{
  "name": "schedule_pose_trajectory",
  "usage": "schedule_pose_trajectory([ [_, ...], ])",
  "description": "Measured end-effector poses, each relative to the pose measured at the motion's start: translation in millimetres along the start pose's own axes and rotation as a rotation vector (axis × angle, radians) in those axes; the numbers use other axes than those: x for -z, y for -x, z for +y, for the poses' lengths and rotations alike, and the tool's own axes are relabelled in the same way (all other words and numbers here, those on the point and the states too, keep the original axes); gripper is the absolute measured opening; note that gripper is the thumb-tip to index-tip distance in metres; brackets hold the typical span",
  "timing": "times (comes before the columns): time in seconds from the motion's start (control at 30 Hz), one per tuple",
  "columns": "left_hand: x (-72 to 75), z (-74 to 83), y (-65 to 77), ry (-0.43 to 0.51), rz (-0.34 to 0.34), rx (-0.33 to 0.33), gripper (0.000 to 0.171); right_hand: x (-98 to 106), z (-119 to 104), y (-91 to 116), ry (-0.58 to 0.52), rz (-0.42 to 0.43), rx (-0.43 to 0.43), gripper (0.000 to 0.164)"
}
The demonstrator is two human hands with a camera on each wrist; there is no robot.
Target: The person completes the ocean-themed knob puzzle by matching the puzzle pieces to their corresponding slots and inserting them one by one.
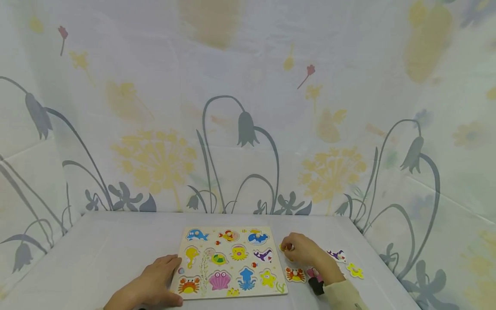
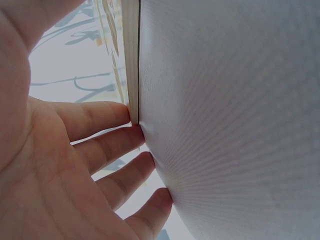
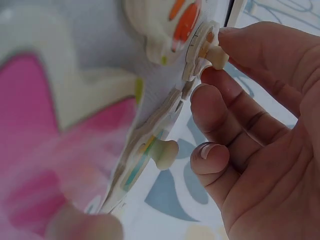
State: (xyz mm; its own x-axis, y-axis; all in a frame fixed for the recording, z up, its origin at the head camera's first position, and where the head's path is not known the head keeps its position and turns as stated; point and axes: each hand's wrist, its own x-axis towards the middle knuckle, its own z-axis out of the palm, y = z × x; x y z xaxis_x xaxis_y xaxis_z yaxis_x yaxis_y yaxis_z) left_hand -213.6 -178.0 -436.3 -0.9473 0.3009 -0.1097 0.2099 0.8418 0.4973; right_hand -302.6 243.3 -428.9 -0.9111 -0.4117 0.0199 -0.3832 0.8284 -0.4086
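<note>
A wooden peg puzzle board (image 1: 205,257) with printed sea animals lies on the table. My left hand (image 1: 156,282) rests at its left side, fingers spread loosely; in the left wrist view the fingertips (image 2: 131,134) touch the table by the board's corner. Right of the board, my right hand (image 1: 302,249) pinches the knob of a small yellowish puzzle piece (image 3: 196,52) between thumb and finger. The fingers mostly hide that piece in the head view. A crab piece (image 1: 295,274) lies just below this hand, and a pink piece (image 1: 313,272) is partly covered by the wrist.
Farther right lie a purple-and-white piece (image 1: 336,255) and a yellow star piece (image 1: 354,270). On the board, the blue whale (image 1: 257,237) and the red-yellow fish (image 1: 228,235) show knobs. A flower-patterned curtain (image 1: 248,172) hangs behind the white table (image 1: 97,254).
</note>
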Motion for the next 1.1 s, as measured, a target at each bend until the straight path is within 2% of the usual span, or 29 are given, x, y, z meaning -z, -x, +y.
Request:
schedule_pose_trajectory([
  [0.43,-0.6,-1.2,0.9,0.003,0.011,-0.015,0.101,-1.1,0.0,-0.7,-0.047,-0.022,-0.033,0.011],
  [0.87,-2.3,-2.0,-1.0,0.004,0.015,-0.022,0.101,0.0,-0.2,0.7,-0.006,0.01,-0.027,0.01],
  [1.1,-2.4,-4.2,-2.0,-0.014,0.017,-0.02,0.101,1.5,-6.7,-1.1,0.02,0.037,0.048,0.009],
])
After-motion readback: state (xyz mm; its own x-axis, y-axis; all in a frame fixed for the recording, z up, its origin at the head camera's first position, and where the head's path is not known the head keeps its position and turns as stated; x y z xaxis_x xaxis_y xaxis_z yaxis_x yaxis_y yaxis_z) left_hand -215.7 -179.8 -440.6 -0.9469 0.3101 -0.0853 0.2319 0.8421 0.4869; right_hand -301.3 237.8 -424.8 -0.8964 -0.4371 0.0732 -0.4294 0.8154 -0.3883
